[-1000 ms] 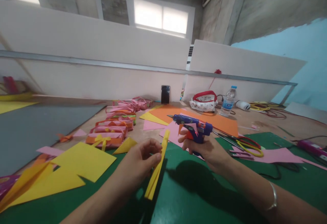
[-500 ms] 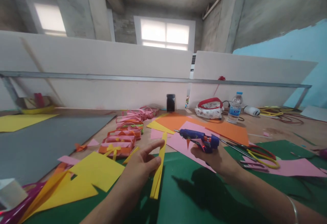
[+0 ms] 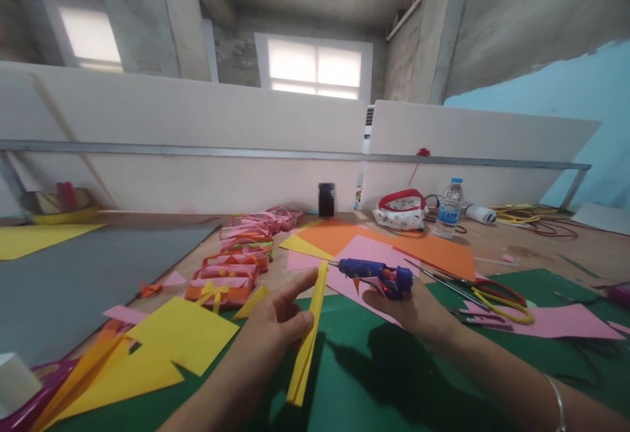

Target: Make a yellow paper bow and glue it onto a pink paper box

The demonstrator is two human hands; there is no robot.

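Note:
My left hand (image 3: 280, 320) is closed on a long folded yellow paper strip (image 3: 309, 346), index finger near its upper end. That strip stands tilted over the green mat (image 3: 364, 386). My right hand (image 3: 408, 310) grips a blue glue gun (image 3: 374, 273), its nozzle pointing left at the strip's top end. Whether the nozzle touches the strip I cannot tell. Small pink and orange scraps cling to the gun's underside. Left of my left hand lie cut yellow paper sheets (image 3: 182, 330) and a row of small pink and orange paper pieces with bows (image 3: 229, 281).
Scissors with red and yellow handles (image 3: 506, 307) lie right of my right arm. Pink paper (image 3: 352, 261) and orange paper (image 3: 433, 251) spread behind the gun. A water bottle (image 3: 449, 212), a white pouch (image 3: 401, 212) and a phone (image 3: 326, 200) stand at the back.
The glue gun has moved slightly left, bringing its nozzle close to the strip's top. The strip now leans more, its lower end a little nearer me.

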